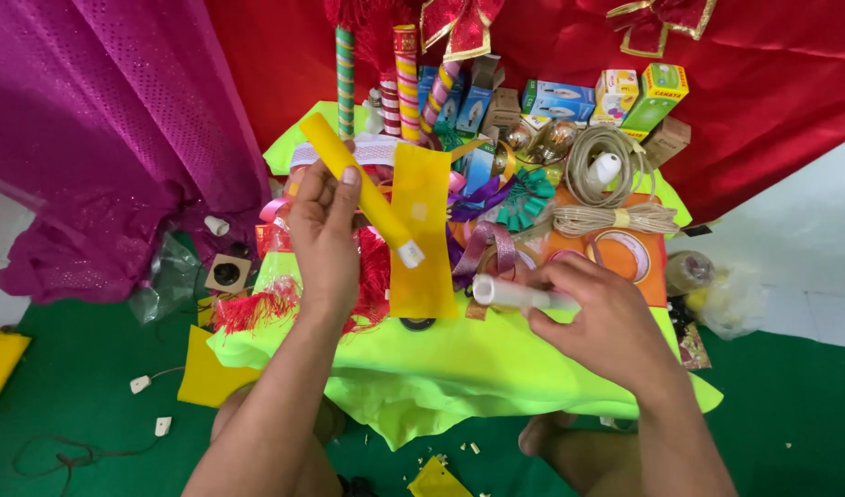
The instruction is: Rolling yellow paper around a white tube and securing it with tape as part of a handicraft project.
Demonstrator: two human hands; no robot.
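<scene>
Head view: raised left hand (326, 235) grips yellow tube (363, 189); right hand (607, 317) clasps white tube (510, 293).

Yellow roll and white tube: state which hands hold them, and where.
Left hand grips the yellow roll near its upper end; right hand holds the white tube by its right end.

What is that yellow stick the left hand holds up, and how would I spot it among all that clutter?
Start at the neon green cloth covering the low table. Above its middle, the left hand holds a yellow paper-wrapped tube slanting down to the right, just left of a flat yellow sheet. Unlike the upright striped sticks behind, it is plain yellow with a white end.
</scene>
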